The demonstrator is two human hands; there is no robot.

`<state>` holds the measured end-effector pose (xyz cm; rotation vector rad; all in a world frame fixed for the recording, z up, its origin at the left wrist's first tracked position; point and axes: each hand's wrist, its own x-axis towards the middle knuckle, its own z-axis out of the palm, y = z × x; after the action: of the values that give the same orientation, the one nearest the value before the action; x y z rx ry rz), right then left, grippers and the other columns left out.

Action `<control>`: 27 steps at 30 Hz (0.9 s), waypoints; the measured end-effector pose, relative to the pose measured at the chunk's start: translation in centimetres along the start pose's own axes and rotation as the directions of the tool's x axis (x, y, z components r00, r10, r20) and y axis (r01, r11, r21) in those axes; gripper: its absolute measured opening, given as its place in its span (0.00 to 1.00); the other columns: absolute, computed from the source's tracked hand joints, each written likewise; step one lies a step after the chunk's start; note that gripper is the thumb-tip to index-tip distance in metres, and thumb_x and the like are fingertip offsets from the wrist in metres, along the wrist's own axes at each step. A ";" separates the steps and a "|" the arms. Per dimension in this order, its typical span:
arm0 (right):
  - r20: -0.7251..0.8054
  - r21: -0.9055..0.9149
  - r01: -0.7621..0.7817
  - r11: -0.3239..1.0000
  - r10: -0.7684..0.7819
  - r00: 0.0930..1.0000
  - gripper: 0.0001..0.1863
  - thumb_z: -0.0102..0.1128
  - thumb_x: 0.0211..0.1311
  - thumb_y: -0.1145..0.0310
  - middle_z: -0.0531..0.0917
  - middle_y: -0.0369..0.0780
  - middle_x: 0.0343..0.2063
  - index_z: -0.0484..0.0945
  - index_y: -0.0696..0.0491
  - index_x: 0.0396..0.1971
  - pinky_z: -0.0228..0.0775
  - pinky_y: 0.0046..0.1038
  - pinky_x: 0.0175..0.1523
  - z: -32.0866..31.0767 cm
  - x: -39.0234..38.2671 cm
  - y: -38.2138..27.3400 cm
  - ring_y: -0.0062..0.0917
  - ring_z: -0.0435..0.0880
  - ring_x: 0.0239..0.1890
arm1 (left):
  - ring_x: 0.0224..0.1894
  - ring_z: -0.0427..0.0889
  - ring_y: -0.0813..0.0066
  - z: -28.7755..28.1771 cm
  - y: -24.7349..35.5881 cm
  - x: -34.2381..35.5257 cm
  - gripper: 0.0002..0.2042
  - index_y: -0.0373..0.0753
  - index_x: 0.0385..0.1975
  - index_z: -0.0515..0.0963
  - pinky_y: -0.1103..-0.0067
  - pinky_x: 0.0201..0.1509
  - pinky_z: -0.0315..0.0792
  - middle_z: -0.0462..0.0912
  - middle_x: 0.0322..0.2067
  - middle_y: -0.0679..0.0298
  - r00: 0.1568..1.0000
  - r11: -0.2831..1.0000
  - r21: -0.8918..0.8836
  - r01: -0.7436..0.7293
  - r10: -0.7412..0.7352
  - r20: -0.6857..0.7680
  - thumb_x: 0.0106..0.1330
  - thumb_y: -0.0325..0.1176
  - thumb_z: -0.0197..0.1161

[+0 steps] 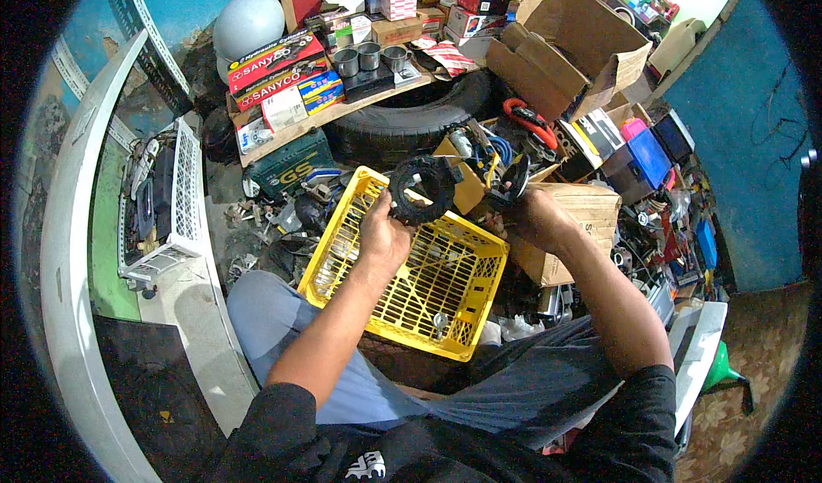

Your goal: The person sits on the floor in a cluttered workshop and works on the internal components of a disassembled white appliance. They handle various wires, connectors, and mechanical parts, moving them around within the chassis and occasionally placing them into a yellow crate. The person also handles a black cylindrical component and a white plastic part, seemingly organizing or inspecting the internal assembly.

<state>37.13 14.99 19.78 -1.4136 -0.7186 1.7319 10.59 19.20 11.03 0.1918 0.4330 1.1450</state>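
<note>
My left hand (pixel 385 236) grips a black ring-shaped part (pixel 443 181) with a ridged outer edge and an open middle. It is held over the far edge of a yellow plastic crate (pixel 419 342). To the right, my right hand (pixel 543 219) is closed around a dark, rounded part (pixel 513 177); its fingers are partly hidden and its exact kind is unclear. The two parts are apart. Inside the crate, near its front right corner, lies a small metal piece (pixel 440 320). The crate rests in front of my bent legs.
Beyond the crate are a black tyre (pixel 390 128) and a board carrying boxes and metal cups (pixel 368 55). An open cardboard box (pixel 539 63) stands at the back right. Loose parts pile up on both sides. A white basket (pixel 184 200) stands at left.
</note>
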 end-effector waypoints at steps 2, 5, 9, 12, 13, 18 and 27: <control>-0.020 -0.056 -0.010 0.998 0.009 1.000 0.15 0.48 0.77 0.63 0.84 0.41 0.37 0.77 0.57 0.51 0.77 0.33 0.40 -0.3 0.4 0.2 0.29 0.83 0.35 | 0.51 0.81 0.63 -0.3 1.2 0.2 0.16 0.34 0.57 0.72 0.64 0.61 0.77 0.81 0.49 0.57 0.988 0.983 -0.168 0.079 -0.055 0.145 0.79 0.35 0.45; 0.007 -0.455 0.071 0.887 -0.076 0.997 0.16 0.50 0.77 0.60 0.84 0.40 0.37 0.77 0.56 0.52 0.80 0.33 0.39 1.0 0.4 1.1 0.27 0.84 0.36 | 0.46 0.83 0.66 -0.9 1.0 0.4 0.16 0.31 0.55 0.72 0.69 0.52 0.83 0.81 0.47 0.54 0.980 0.943 -0.267 0.196 -0.177 0.094 0.76 0.29 0.42; -0.062 -0.286 -0.067 0.956 0.052 0.997 0.18 0.54 0.76 0.56 0.85 0.38 0.37 0.76 0.56 0.51 0.83 0.33 0.39 4.7 -1.2 1.0 0.25 0.85 0.36 | 0.45 0.85 0.68 0.2 0.9 -0.4 0.17 0.28 0.56 0.72 0.72 0.47 0.86 0.83 0.47 0.53 0.955 0.929 -0.225 0.293 -0.276 0.106 0.77 0.29 0.41; 0.003 -0.383 0.014 0.924 -0.013 1.000 0.19 0.55 0.75 0.56 0.85 0.38 0.37 0.76 0.57 0.51 0.83 0.32 0.39 4.7 -1.4 1.3 0.25 0.85 0.36 | 0.43 0.86 0.68 2.4 0.0 -1.1 0.19 0.37 0.58 0.73 0.71 0.47 0.85 0.83 0.49 0.56 0.955 0.956 0.067 0.285 -0.277 -0.106 0.80 0.42 0.44; 0.007 -0.389 0.029 0.921 -0.028 1.000 0.19 0.54 0.76 0.57 0.85 0.39 0.37 0.76 0.58 0.51 0.83 0.32 0.40 5.0 -1.5 1.2 0.25 0.86 0.36 | 0.44 0.86 0.66 2.2 -0.2 -1.0 0.20 0.39 0.59 0.73 0.69 0.50 0.84 0.83 0.49 0.55 0.964 0.950 0.192 0.245 -0.217 -0.155 0.80 0.45 0.46; 0.007 -0.404 0.066 0.912 -0.069 0.998 0.17 0.49 0.76 0.67 0.85 0.44 0.40 0.74 0.62 0.56 0.84 0.32 0.42 6.2 -2.1 1.1 0.27 0.87 0.38 | 0.47 0.84 0.75 0.9 -0.3 -1.2 0.24 0.45 0.60 0.74 0.78 0.47 0.82 0.82 0.51 0.64 0.993 0.885 0.457 0.093 -0.116 0.024 0.80 0.53 0.41; -0.069 -0.471 0.085 0.878 -0.132 0.989 0.18 0.47 0.76 0.68 0.85 0.43 0.40 0.73 0.62 0.58 0.83 0.29 0.40 4.8 -0.6 2.3 0.26 0.86 0.36 | 0.55 0.79 0.77 1.9 -2.9 -2.7 0.21 0.37 0.63 0.71 0.76 0.62 0.73 0.82 0.53 0.63 0.963 0.788 0.615 0.035 -0.191 0.190 0.82 0.41 0.38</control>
<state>32.05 13.45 19.35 -1.7270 -1.1957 1.4425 12.87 15.69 12.33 0.8563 0.5766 0.8132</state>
